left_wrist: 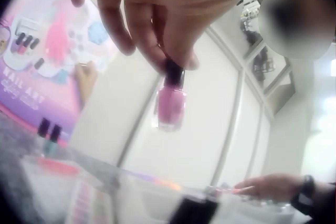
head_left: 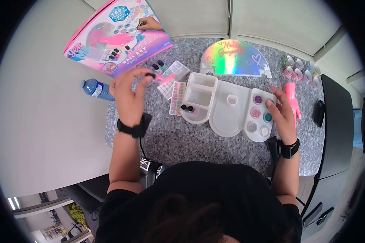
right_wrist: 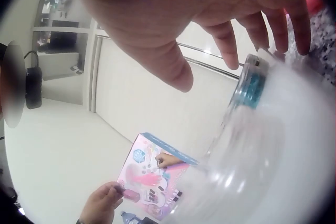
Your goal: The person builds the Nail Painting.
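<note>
Between thumb and fingertips, my left hand [head_left: 127,99] pinches the black cap of a pink nail polish bottle [left_wrist: 170,107]. The bottle hangs upright in the air, left of the white tray [head_left: 227,123]. My right hand [head_left: 286,119] lies at the tray's right section, fingers spread along its edge beside small glitter pots [head_left: 255,112]. The right wrist view shows the right thumb apart from the other fingers, near a teal pot [right_wrist: 253,88]. Two black-capped bottles [head_left: 190,108] stand in the tray's lower left compartment.
Behind the left hand stands the nail art box [head_left: 121,40], with a blue water bottle [head_left: 96,89] below. Two polish bottles [head_left: 162,65], a clear case [head_left: 178,71] and a sticker sheet [head_left: 177,99] sit left of the tray. A pink model hand [head_left: 292,99] lies rightward.
</note>
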Motion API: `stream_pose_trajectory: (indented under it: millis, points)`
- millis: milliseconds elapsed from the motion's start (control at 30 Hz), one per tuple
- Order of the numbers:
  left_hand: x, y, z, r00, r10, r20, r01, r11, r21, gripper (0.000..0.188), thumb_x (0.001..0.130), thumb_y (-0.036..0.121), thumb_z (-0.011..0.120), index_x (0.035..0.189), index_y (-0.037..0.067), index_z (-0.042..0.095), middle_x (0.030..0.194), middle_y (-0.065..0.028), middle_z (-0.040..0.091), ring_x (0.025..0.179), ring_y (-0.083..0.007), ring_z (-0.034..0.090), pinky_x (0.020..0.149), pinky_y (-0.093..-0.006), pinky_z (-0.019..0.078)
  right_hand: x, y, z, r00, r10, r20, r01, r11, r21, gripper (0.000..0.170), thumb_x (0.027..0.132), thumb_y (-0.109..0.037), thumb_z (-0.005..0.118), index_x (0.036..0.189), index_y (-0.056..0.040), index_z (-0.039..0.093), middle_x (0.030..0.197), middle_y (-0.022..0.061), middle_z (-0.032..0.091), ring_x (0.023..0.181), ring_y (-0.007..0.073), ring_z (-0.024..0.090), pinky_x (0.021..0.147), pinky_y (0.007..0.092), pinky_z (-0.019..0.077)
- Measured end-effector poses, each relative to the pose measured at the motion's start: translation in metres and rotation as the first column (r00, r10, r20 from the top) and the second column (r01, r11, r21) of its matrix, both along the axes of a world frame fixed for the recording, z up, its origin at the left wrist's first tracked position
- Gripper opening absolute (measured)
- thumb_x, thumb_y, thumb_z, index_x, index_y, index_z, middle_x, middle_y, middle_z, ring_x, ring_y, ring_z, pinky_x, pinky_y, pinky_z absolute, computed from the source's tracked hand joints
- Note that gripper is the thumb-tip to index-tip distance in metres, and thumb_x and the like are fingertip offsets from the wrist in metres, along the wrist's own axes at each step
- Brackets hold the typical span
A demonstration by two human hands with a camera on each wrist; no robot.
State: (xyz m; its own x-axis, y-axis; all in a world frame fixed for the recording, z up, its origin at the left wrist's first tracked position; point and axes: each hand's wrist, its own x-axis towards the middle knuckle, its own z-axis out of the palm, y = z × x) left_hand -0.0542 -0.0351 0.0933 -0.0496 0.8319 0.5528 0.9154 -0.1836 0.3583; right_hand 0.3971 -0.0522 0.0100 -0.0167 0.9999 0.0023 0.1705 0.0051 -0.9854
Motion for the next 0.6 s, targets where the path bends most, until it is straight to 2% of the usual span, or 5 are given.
stream_pose_trajectory:
  millis: [33,167,233,333,600]
  points:
    - [0.012,-0.012,0.007,0.993,-0.109,0.047,0.109,0.994,0.003,0.016,0.095,0.022,0.085,0.11,0.018,0.083,0.107,0.0011,0.082,0.111,-0.0247,0.074,0.117,-0.0501,0.0327,0.0,-0.001,0.003,1.0,0.001,0.012,-0.001,1.0,0.0,0.055,0.11,-0.02,0.075,0.16,-0.007,0.058,0.148,0.0075,0.063,0.123,0.0181,0.063,0.104,0.0342,0.0546]
    - [0.051,-0.044,0.011,0.964,-0.265,0.016,0.266,0.962,-0.058,0.019,0.09,0.019,0.089,0.108,0.02,0.084,0.106,0.0021,0.082,0.114,-0.0225,0.073,0.124,-0.0521,0.0277,-0.001,-0.002,0.002,1.0,0.009,0.008,-0.009,1.0,0.004,0.054,0.11,-0.02,0.074,0.16,-0.007,0.058,0.148,0.0073,0.063,0.125,0.0179,0.063,0.105,0.0338,0.0538]
    - [0.058,-0.049,0.002,0.921,-0.389,-0.023,0.38,0.909,-0.17,0.021,0.085,0.024,0.093,0.105,0.023,0.085,0.104,0.0049,0.081,0.117,-0.0193,0.072,0.126,-0.0549,0.025,0.0,-0.001,0.0,1.0,0.018,0.005,-0.018,1.0,0.002,0.054,0.11,-0.02,0.074,0.16,-0.0068,0.058,0.148,0.0074,0.063,0.125,0.0177,0.063,0.105,0.0337,0.0536]
    - [0.06,-0.044,-0.019,0.869,-0.483,-0.11,0.464,0.871,-0.161,0.02,0.084,0.032,0.092,0.103,0.026,0.086,0.102,0.0087,0.08,0.117,-0.0173,0.071,0.125,-0.0567,0.0251,-0.001,-0.001,0.002,1.0,0.02,0.015,-0.02,1.0,0.004,0.053,0.11,-0.019,0.074,0.159,-0.0063,0.058,0.147,0.0075,0.064,0.125,0.0173,0.063,0.105,0.0336,0.0532]
    - [0.062,-0.033,-0.037,0.851,-0.498,-0.164,0.479,0.866,-0.142,0.02,0.084,0.032,0.092,0.103,0.029,0.086,0.102,0.0118,0.08,0.118,-0.0163,0.07,0.125,-0.0577,0.0236,0.001,0.0,-0.001,0.999,0.027,-0.024,-0.027,1.0,-0.007,0.053,0.11,-0.019,0.074,0.159,-0.0053,0.058,0.147,0.0076,0.064,0.123,0.0166,0.064,0.104,0.0334,0.0538]
